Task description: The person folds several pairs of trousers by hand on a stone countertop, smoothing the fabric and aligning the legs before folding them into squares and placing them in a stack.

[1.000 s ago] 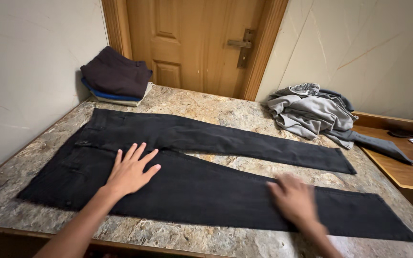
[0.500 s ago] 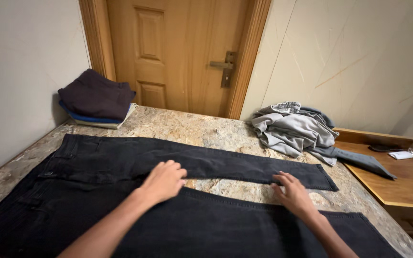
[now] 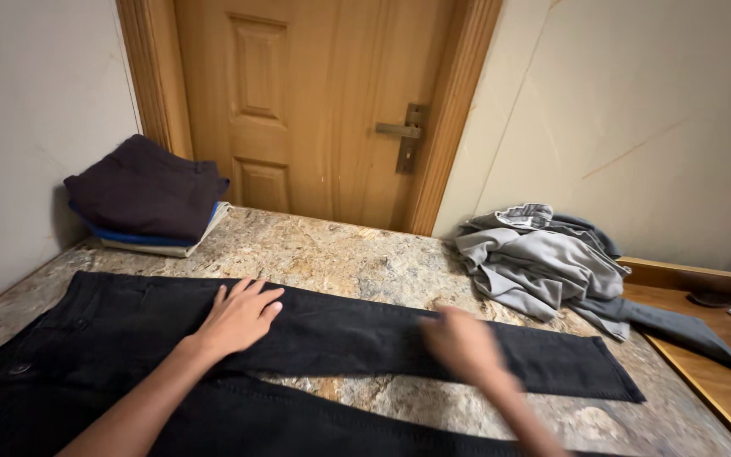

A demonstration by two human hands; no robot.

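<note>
A pair of black trousers [image 3: 112, 330] lies spread flat on a speckled stone table [image 3: 340, 262], legs running to the right. My left hand [image 3: 239, 317] rests flat, fingers apart, on the upper part of the far leg. My right hand [image 3: 464, 345] is blurred with motion over the middle of that same far leg [image 3: 552, 364], fingers loosely together, holding nothing that I can see. The near leg shows only as a dark strip along the bottom edge.
A folded stack of dark, blue and pale clothes [image 3: 145, 195] sits at the table's back left corner. A heap of grey garments [image 3: 543, 262] lies at the back right. Behind is a wooden door [image 3: 315, 101]. A lower wooden surface [image 3: 721, 355] adjoins on the right.
Both hands moved from the near leg up onto the far leg. My left hand opened flat; my right hand slid left along the leg. The view tilted upward.
</note>
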